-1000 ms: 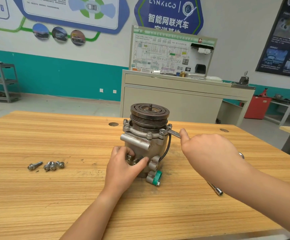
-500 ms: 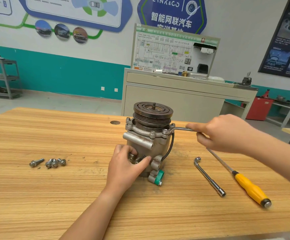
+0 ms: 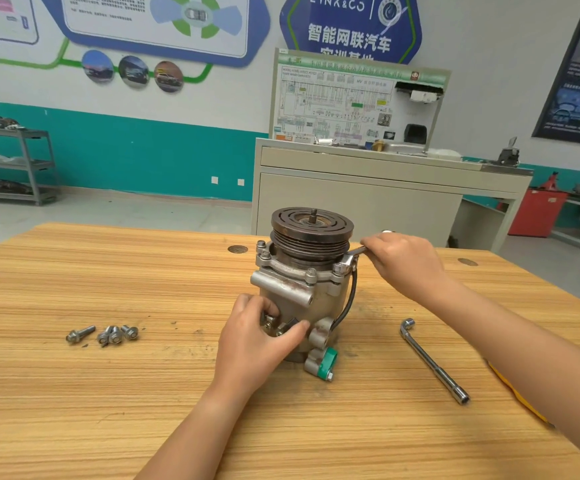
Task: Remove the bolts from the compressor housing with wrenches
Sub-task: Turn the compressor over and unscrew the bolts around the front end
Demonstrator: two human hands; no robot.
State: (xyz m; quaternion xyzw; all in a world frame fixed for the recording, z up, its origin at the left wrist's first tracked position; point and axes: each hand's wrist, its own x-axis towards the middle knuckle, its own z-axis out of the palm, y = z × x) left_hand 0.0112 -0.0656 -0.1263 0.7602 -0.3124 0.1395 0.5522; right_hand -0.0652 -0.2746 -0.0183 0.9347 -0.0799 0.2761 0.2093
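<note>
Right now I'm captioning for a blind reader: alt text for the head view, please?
A person's right hand holds a wrench on a bolt atop a compressor standing on a wooden table, while the left hand grips its housing. Loose bolts lie to its left, an L-shaped socket wrench to its right.

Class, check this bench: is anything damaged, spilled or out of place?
Nothing stands out: the compressor stands upright, loose bolts lie grouped left of it, the L-shaped socket wrench flat to its right.
</note>
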